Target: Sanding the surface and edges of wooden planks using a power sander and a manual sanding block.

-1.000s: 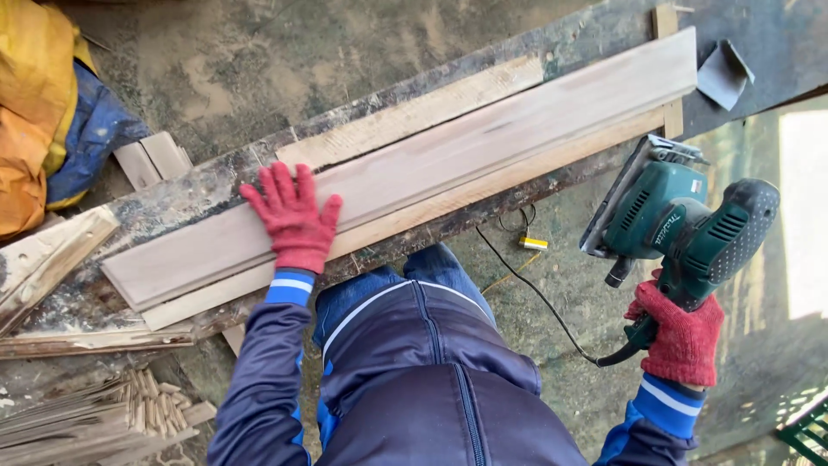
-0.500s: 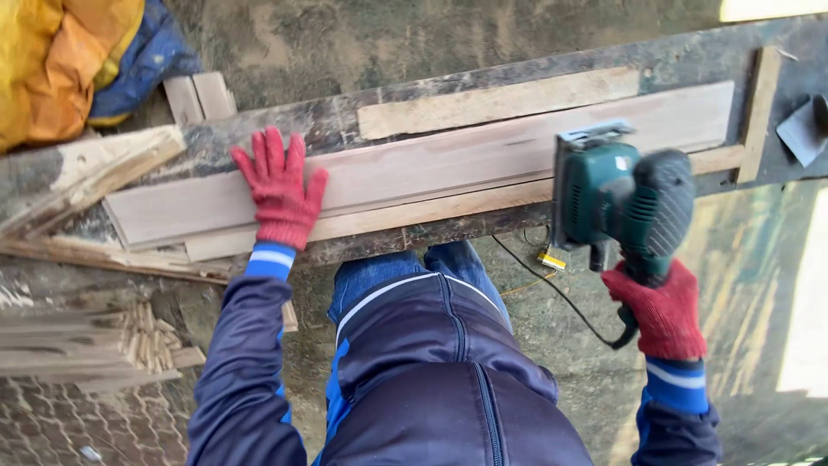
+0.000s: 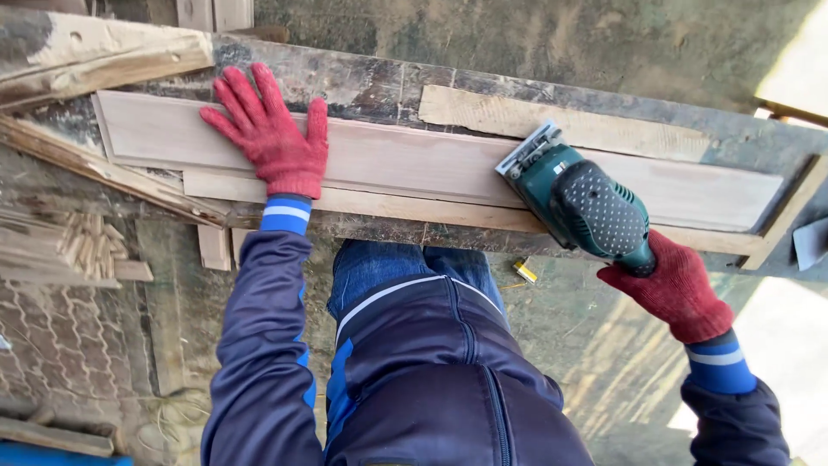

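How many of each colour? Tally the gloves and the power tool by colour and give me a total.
Red gloves: 2, one on the left hand, pressed flat on the long board, and one on the right hand, gripping the tool.
Green sander: 1, set on the board.
Total: 3

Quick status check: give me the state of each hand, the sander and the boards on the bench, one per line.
Left hand: gloved, fingers spread, pressed flat on the long board.
Right hand: gloved, closed around the sander's rear handle.
Green sander: base set down on the long board; running or not, cannot tell.
Long board: lying flat along the workbench.
Thin strip: flat, behind the long board.
Workbench: worn, dusty.
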